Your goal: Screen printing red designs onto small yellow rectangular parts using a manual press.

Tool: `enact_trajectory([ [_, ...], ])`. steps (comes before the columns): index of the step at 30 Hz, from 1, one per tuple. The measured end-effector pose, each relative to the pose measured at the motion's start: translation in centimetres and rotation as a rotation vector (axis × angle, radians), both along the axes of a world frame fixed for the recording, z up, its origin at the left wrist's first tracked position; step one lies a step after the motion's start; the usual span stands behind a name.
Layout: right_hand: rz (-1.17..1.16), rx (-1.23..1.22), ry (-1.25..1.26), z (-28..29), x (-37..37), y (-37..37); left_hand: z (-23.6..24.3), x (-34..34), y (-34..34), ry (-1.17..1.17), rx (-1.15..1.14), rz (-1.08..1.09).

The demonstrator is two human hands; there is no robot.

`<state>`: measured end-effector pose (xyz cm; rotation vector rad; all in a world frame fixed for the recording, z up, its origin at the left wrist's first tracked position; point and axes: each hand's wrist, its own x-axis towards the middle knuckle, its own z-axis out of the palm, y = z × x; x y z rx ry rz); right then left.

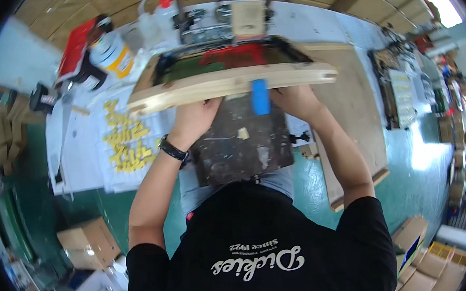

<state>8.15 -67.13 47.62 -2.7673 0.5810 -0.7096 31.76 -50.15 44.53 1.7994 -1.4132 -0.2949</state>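
Far left, a stack of cardboard pieces lies at the bench edge, and a closed cardboard box sits on the green floor below. On the white sheet covering the bench, a cluster of small yellow printed pieces is spread out; above it stand a red tool and a white tub with an orange label. Centre: a wooden screen-printing frame is tilted up, its near rail facing the camera, mesh showing green and red ink, a blue strip of tape on the rail. Left hand, black wristband on the wrist, reaches under the frame's near rail; its fingers are hidden behind the wood, so I cannot tell how they are set. Right hand does the same just right of the blue tape; fingertips likewise hidden, hold unreadable. Between and below the 2 hands lies a dark, ink-stained printing platen, with a small patch of tan tape on it. Right of the platen, bare brown board runs along the bench. Far right, a cluttered shelf and more cardboard boxes on the floor.
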Motion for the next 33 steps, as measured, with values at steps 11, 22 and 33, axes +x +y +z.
enact_trajectory([
  [11,-0.817,0.405,-0.132,-6.0,-20.6,-12.9,-1.7,-2.1,-2.1,-0.261,0.080,-0.119],
  [22,-0.915,0.330,0.087,-9.7,-22.3,-18.4,2.8,-4.4,4.3,-0.262,-0.040,-0.092],
  [33,-0.689,0.337,-0.150,-2.4,-15.3,-15.0,5.0,4.7,8.4,0.953,-0.637,0.174],
])
